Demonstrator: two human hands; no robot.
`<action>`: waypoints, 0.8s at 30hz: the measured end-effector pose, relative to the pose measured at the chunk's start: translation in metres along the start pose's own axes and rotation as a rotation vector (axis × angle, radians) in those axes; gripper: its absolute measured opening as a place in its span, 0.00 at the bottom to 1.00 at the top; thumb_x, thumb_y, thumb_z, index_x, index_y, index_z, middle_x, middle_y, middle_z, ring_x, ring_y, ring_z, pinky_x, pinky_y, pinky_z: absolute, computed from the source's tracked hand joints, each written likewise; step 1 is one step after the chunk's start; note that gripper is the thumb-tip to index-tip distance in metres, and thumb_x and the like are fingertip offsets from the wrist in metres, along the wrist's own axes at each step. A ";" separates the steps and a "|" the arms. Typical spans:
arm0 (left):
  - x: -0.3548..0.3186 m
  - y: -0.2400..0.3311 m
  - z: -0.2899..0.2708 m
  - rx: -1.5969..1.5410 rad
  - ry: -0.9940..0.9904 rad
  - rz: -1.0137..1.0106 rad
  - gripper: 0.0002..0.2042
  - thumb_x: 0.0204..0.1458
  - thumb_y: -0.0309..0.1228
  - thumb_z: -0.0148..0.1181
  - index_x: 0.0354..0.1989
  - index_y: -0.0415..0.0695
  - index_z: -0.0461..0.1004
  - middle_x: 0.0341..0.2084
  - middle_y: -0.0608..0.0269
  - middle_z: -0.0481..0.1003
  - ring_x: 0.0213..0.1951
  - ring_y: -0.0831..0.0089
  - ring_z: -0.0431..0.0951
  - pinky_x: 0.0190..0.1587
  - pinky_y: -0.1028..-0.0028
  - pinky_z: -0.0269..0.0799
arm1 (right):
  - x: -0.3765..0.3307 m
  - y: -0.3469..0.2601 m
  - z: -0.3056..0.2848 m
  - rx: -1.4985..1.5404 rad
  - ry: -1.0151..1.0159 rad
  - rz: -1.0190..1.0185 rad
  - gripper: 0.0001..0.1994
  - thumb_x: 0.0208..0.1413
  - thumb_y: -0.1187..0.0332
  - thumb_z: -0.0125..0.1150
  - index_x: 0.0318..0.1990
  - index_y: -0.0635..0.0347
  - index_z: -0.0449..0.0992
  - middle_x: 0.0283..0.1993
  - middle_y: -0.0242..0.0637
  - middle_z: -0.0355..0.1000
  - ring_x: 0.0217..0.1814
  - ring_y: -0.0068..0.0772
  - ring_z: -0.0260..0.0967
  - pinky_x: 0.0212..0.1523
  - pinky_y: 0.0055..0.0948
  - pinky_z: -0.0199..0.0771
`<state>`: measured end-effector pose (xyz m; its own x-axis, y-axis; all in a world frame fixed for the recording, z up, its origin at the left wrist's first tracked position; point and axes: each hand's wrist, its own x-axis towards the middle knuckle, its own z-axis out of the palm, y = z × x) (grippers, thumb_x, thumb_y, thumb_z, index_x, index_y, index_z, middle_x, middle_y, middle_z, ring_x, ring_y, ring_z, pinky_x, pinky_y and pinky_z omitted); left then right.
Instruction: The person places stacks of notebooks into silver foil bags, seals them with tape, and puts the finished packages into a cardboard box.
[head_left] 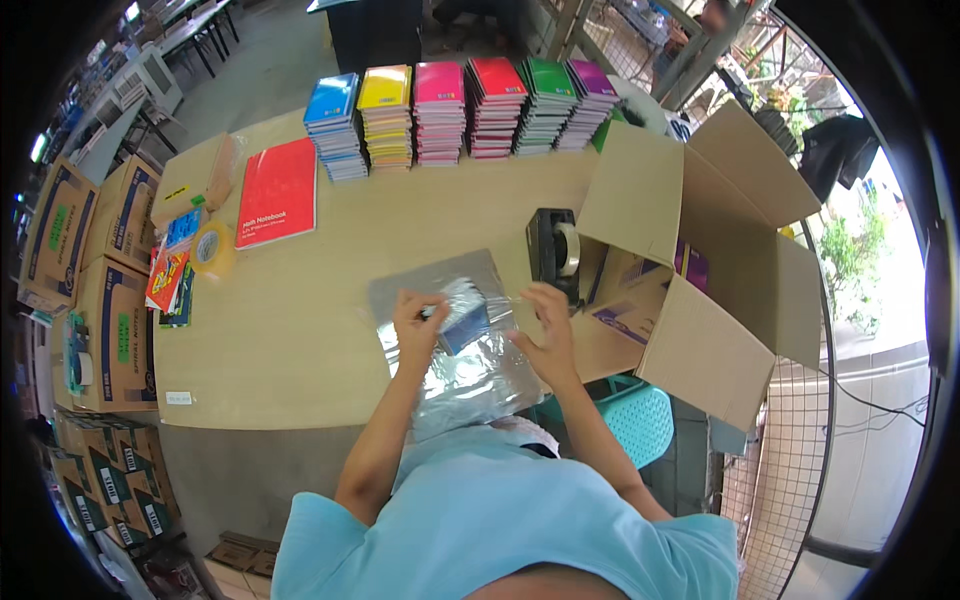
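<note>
On the table in front of me lies a sheet of shiny clear plastic film point(470, 390). A small blue notebook point(464, 328) rests on or under it, partly covered by glare. My left hand point(416, 318) is closed at the notebook's left side, with a small dark bit showing at its fingertips that I cannot make out. To the right of the notebook, my right hand point(547, 340) is held with thumb and fingers apart and nothing between them. Just beyond it stands a black tape dispenser point(548, 250) with a roll of tape.
Stacks of colored notebooks point(440, 110) line the table's far edge. A large red notebook point(278, 190), a tape roll point(212, 248) and small packs lie left. An open cardboard box point(700, 240) stands right, above a teal basket point(635, 425). Closed cartons point(120, 330) flank the table's left.
</note>
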<state>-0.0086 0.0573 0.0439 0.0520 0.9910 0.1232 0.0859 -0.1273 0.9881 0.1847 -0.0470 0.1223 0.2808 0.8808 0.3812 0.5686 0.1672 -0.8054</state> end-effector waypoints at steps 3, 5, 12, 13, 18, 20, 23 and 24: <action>-0.014 0.011 0.010 0.198 -0.073 0.129 0.06 0.41 0.22 0.70 0.28 0.44 0.82 0.25 0.64 0.65 0.31 0.70 0.67 0.34 0.72 0.64 | 0.021 0.016 0.001 -0.029 0.017 -0.044 0.23 0.48 0.72 0.67 0.53 0.63 0.71 0.55 0.46 0.68 0.58 0.44 0.66 0.61 0.35 0.63; -0.027 0.013 0.008 0.090 -0.086 0.202 0.06 0.41 0.21 0.71 0.28 0.45 0.82 0.26 0.65 0.65 0.31 0.70 0.67 0.37 0.72 0.68 | 0.006 0.048 -0.008 -0.151 0.127 0.033 0.22 0.49 0.72 0.66 0.53 0.63 0.71 0.57 0.47 0.67 0.59 0.45 0.65 0.61 0.36 0.63; -0.035 0.025 0.017 0.014 -0.083 0.180 0.07 0.40 0.19 0.71 0.26 0.45 0.82 0.27 0.64 0.65 0.34 0.69 0.70 0.47 0.69 0.73 | 0.030 0.123 -0.025 -0.213 0.256 0.712 0.15 0.57 0.64 0.62 0.44 0.69 0.77 0.40 0.50 0.77 0.45 0.46 0.75 0.49 0.35 0.71; -0.036 0.026 0.018 0.009 -0.093 0.186 0.07 0.40 0.19 0.71 0.26 0.45 0.82 0.27 0.64 0.65 0.34 0.69 0.70 0.47 0.69 0.73 | 0.034 0.134 -0.024 -0.119 0.230 0.900 0.15 0.56 0.62 0.62 0.39 0.69 0.79 0.34 0.48 0.78 0.41 0.43 0.77 0.46 0.34 0.71; -0.039 0.018 0.023 0.020 -0.069 0.242 0.07 0.38 0.19 0.72 0.24 0.45 0.81 0.28 0.63 0.64 0.36 0.66 0.72 0.43 0.69 0.72 | 0.039 0.162 -0.023 0.054 0.234 0.921 0.14 0.55 0.62 0.66 0.32 0.68 0.81 0.32 0.37 0.77 0.34 0.26 0.69 0.35 0.27 0.66; -0.043 0.014 0.021 0.037 -0.073 0.232 0.07 0.37 0.19 0.72 0.24 0.45 0.81 0.28 0.63 0.64 0.36 0.66 0.72 0.42 0.70 0.71 | 0.025 0.154 -0.023 0.148 0.246 0.867 0.14 0.55 0.62 0.65 0.30 0.68 0.81 0.31 0.36 0.76 0.31 0.25 0.68 0.34 0.26 0.65; -0.038 0.013 0.017 0.042 -0.030 0.231 0.07 0.37 0.19 0.72 0.24 0.45 0.81 0.28 0.63 0.64 0.37 0.66 0.71 0.39 0.70 0.69 | -0.015 0.117 -0.023 -0.054 0.300 0.482 0.13 0.56 0.62 0.65 0.32 0.66 0.81 0.26 0.31 0.73 0.29 0.24 0.65 0.34 0.25 0.63; -0.040 0.013 0.017 0.027 -0.040 0.230 0.07 0.38 0.19 0.72 0.24 0.45 0.81 0.29 0.63 0.64 0.37 0.66 0.71 0.37 0.70 0.68 | -0.033 0.121 -0.024 0.086 0.334 0.660 0.12 0.56 0.62 0.65 0.33 0.63 0.80 0.25 0.29 0.71 0.30 0.24 0.66 0.35 0.25 0.64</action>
<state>0.0077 0.0152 0.0504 0.1128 0.9334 0.3406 0.0934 -0.3512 0.9316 0.2629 -0.0670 0.0234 0.7712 0.6307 -0.0872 0.1418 -0.3036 -0.9422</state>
